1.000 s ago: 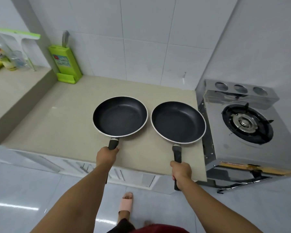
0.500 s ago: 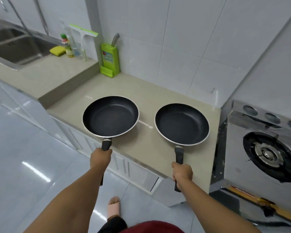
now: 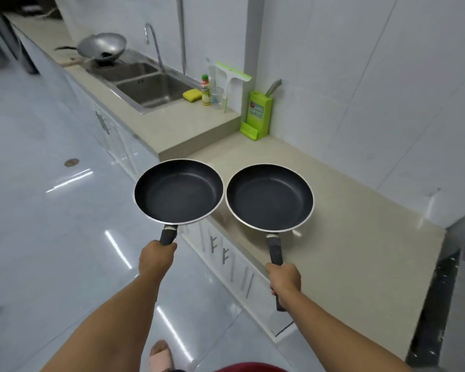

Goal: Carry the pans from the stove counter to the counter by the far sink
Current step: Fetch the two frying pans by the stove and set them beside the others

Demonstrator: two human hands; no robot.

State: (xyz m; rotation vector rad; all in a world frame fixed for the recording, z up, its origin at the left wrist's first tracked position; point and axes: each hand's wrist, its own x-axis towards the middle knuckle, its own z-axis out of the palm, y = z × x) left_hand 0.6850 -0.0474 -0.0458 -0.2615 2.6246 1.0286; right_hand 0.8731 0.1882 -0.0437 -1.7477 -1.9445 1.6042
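Long beige stone surface steps up toward the steel double sink; clipping that ledge is a risk. Two black non-stick frying pans, left and right, airborne, rims nearly touching, could knock together. Left hand and right hand, each grip wrapped around a handle.

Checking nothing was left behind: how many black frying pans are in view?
2. The left pan is in the left hand by the counter's edge; the right pan is in the right hand, over the counter. None looks hidden.

I see two round black pans with matt non-stick insides, a smooth beige stone tabletop, a brushed steel sink, and a glossy white floor.
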